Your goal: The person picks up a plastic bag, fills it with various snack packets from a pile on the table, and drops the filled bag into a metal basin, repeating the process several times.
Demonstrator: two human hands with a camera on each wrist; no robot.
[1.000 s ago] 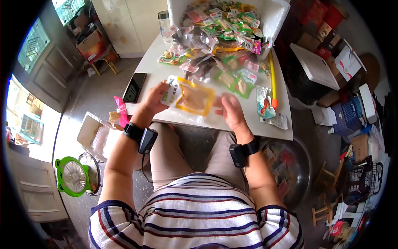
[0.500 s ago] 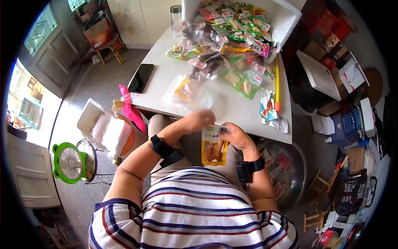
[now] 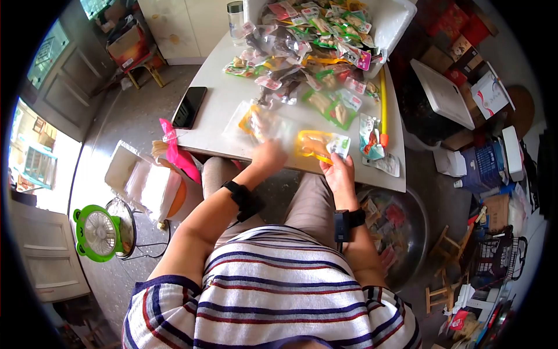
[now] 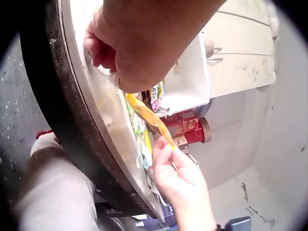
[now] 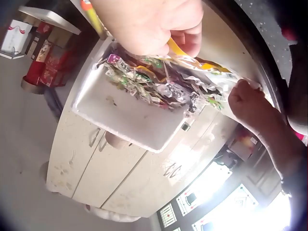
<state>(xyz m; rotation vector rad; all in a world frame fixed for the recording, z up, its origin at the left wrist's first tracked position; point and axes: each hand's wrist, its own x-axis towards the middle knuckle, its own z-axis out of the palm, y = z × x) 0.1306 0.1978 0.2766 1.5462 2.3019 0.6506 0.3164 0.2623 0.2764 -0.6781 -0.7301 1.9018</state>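
Observation:
My right hand [image 3: 340,170] pinches a yellow-edged food packet [image 3: 314,145] by its white label end, over the table's front edge. Brown food shows through the packet's window. Left of it, my left hand [image 3: 270,156] is blurred, its fingers curled at a clear plastic bag [image 3: 233,135] on the table. The right wrist view shows the left hand [image 5: 252,98] with fingertips bunched on clear film. Another yellow-edged packet [image 3: 246,120] lies at the bag. In the left wrist view, the yellow packet [image 4: 149,115] stretches from the right fingers toward the left hand.
A white foam box [image 3: 395,26] spills several food packets [image 3: 337,110] across the table [image 3: 212,125]. A phone [image 3: 190,107], a lidded bottle [image 3: 235,22] and a yellow stick [image 3: 383,107] lie or stand around them. A metal basin [image 3: 421,232] with packets sits below right.
The left hand has let go of the yellow packet and moved to the clear bag. The right hand took the packet, lowered it to the lap, then raised it back over the table edge.

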